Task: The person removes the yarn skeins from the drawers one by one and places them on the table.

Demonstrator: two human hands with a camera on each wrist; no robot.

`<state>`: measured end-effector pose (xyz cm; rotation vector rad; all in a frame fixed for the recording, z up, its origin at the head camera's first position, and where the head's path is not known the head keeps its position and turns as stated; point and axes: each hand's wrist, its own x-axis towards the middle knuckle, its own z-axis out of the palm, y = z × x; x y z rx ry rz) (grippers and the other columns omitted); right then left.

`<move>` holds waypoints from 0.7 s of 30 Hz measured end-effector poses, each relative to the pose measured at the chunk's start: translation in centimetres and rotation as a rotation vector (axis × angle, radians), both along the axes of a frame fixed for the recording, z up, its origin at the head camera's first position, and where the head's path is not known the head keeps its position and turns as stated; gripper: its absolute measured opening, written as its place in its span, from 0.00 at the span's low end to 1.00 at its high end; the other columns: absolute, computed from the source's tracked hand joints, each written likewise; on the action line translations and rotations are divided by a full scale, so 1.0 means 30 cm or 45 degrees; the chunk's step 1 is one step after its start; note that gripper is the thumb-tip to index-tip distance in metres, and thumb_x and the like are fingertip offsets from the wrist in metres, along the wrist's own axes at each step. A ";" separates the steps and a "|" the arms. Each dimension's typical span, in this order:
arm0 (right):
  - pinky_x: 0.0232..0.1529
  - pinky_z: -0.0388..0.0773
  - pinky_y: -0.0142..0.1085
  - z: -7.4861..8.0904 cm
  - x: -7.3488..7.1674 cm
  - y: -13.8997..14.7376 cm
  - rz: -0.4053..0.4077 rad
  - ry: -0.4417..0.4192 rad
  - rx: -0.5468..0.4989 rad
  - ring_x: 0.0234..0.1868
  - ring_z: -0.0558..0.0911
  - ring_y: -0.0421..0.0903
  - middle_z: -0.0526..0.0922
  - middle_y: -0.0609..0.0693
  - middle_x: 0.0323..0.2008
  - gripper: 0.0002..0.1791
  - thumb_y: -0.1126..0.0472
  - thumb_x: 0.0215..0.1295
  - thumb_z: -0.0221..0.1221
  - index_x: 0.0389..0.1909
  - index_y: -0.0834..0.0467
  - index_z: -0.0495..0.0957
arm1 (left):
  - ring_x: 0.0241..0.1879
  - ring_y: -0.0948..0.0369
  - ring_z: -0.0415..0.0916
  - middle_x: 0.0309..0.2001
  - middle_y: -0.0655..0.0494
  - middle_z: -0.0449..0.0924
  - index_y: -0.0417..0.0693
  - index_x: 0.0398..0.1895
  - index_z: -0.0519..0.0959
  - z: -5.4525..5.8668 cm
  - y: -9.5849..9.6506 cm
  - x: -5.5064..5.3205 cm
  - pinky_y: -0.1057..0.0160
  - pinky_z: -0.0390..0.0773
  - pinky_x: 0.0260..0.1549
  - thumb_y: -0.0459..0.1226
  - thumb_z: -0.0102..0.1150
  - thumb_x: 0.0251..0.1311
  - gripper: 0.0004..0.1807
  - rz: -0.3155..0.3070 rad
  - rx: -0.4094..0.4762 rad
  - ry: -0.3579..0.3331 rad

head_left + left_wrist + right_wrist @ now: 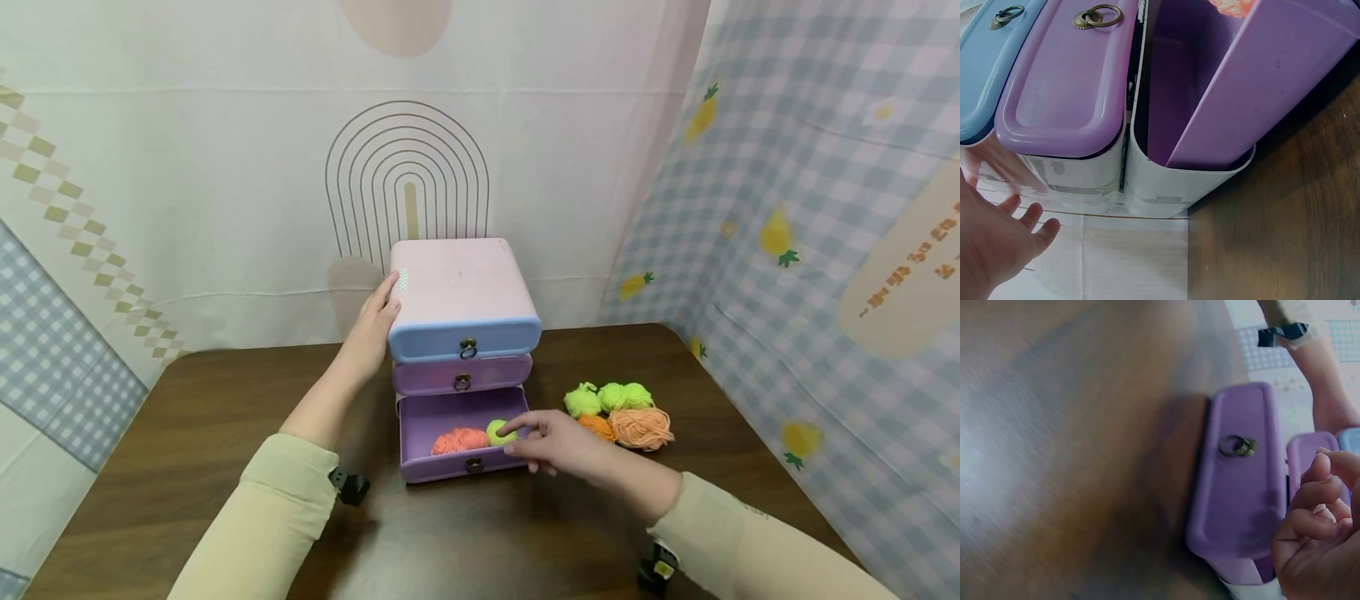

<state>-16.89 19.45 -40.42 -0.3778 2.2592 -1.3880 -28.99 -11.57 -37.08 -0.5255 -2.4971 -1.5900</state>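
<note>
A small chest with a pink top (457,275) stands on the table, its lowest purple drawer (420,417) pulled out. Inside that drawer lie a coral yarn ball (459,441) and a lime green yarn ball (501,432). My left hand (369,327) rests on the chest's left side, fingers extended; the left wrist view shows the left hand (1000,234) beside the upper drawers. Over the drawer's right front corner is my right hand (558,446), index finger and thumb apart beside the green ball. Loosely bent fingers of the right hand (1319,531) hold nothing visible.
Right of the chest lie several lime green yarn balls (611,398), an orange ball (596,427) and a peach yarn bundle (642,428). The blue top drawer (431,340) and purple middle drawer (431,377) are closed. Patterned cloth (225,167) hangs behind the wooden table (225,400).
</note>
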 end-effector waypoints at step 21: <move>0.39 0.75 0.40 0.010 -0.165 -0.020 0.304 0.552 0.747 0.34 0.78 0.41 0.85 0.43 0.39 0.17 0.50 0.61 0.67 0.51 0.48 0.84 | 0.76 0.47 0.40 0.78 0.45 0.43 0.63 0.80 0.48 -0.001 -0.001 0.004 0.37 0.43 0.69 0.55 0.31 0.76 0.32 -0.007 -0.015 0.009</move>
